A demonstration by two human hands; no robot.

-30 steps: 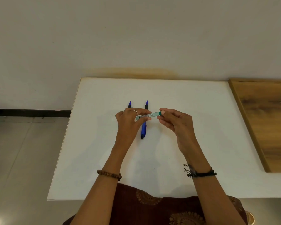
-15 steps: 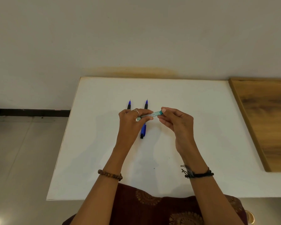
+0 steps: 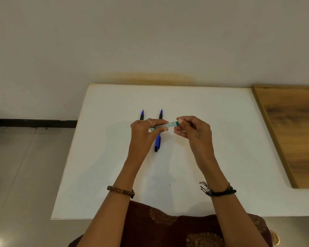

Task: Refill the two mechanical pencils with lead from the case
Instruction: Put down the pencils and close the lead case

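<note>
Lead case (image 3: 165, 126), a slim green tube with a printed label, is held level above the white counter (image 3: 103, 157) between both hands. The left hand (image 3: 144, 132) grips its left portion, thumb below and index finger on top, the fingers (image 3: 159, 122) closed around the tube; a ring sits on one finger of that hand. The right hand (image 3: 194, 130) pinches the darker green cap end, its fingers (image 3: 181, 120) closed on that end, thumb underneath. Two blue mechanical pencils lie on the counter beyond and beneath the left hand's fingers, tips pointing away from the person. The left pencil (image 3: 142, 114) shows only its tip and black grip past the knuckles; the rest is hidden behind the hand. The right pencil (image 3: 157, 141) passes under the case, its tip showing past the fingers and its blue barrel and black end showing on the near side, just beside the left thumb. A beaded bracelet (image 3: 120, 191) circles the left wrist and a dark cord bracelet (image 3: 219, 191) the right wrist. A wooden board (image 3: 296, 132) lies well to the right of the right hand's fingers.
</note>
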